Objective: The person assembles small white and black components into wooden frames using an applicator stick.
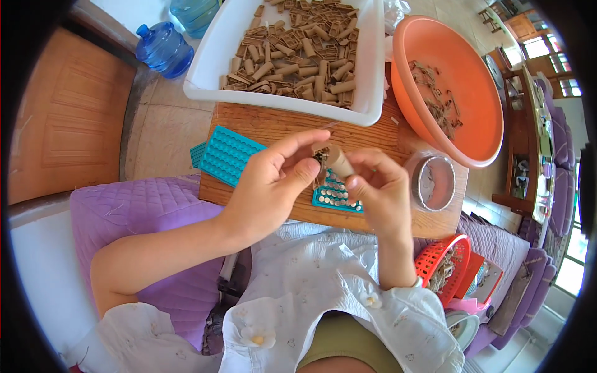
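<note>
Head view: the left hand (273,177) pinches a small dark piece (321,156), details unclear; the right hand (380,186) grasps the tan tube (339,163) by its lower-right end. Between them, the tube slants upper left to lower right, over the worktop (273,118).

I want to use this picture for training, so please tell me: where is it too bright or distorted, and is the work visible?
Head view: the windows at far right are washed out to white; head view: the wooden door at left slants from fisheye distortion; head view: the brown tube in the right hand is visible, without strong glare.
</note>
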A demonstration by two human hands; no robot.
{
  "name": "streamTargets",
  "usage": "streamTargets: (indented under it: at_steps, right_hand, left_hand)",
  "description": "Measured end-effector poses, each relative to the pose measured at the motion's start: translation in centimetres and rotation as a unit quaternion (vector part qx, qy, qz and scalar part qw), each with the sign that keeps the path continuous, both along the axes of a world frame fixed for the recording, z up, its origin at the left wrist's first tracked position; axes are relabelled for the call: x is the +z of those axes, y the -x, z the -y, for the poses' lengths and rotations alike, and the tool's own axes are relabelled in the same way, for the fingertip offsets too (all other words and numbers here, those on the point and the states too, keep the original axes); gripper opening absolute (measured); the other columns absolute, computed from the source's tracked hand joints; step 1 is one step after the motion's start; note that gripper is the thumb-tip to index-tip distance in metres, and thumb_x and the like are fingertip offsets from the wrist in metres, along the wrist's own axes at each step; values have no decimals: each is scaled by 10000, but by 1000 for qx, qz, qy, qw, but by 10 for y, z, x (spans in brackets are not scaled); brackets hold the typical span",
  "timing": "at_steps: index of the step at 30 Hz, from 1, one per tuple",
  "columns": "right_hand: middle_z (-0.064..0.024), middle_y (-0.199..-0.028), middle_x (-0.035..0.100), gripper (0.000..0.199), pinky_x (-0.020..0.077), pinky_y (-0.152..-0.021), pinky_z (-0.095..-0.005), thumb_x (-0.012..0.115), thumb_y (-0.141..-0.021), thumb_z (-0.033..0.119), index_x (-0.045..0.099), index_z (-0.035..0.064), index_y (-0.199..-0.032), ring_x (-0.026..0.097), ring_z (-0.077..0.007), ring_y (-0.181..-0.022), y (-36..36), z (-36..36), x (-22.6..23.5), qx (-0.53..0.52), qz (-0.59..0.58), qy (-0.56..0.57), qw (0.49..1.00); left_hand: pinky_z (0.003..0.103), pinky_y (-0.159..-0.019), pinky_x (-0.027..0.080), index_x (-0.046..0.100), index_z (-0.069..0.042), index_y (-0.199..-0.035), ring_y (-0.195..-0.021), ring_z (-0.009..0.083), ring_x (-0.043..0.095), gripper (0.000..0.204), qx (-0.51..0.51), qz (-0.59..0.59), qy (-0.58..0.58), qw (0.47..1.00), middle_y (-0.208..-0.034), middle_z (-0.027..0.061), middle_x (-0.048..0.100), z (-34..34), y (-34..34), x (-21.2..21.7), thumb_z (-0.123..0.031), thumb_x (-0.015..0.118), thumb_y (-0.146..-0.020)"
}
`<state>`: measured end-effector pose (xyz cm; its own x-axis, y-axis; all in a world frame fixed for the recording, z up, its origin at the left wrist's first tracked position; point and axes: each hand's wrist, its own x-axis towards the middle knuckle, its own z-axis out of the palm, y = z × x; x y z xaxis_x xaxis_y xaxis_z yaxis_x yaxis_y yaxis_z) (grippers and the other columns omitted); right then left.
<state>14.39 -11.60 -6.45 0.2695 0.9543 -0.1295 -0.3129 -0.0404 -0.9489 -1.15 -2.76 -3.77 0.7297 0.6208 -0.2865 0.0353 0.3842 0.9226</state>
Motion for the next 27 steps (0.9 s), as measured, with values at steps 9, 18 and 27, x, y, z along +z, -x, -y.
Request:
streamTargets:
  at_steps: [9,18,27]
  right_hand:
    - [-82,-992,540,264,448,-758,-222,589,-787,7,546,-20,-1046,548,-139,-887,52,14,-16,-175,-9,-80,981]
    - [-66,-965,520,229,477,-753,-233,590,-773,-25,546,-25,-998,551,-130,-870,62,8,-17,-189,7,-98,977]
    - [-107,-817,538,170,471,-617,-287,546,-767,-33,507,-6,-930,574,-221,-742,82,7,-13,-93,183,-93,974]
  left_hand:
    - [238,-842,419,468,2,-1127,-962,101,516,290,4,62,-68,996,-1009,50,550,5,-3,4,-49,518,-846]
    - [255,-847,435,459,18,-1113,-968,126,528,306,-23,74,-129,989,-1041,77,537,12,1,5,-38,548,-825]
    - [386,-895,409,506,4,-1005,-868,208,587,348,-85,10,-474,876,-951,134,590,9,2,3,-299,542,-836]
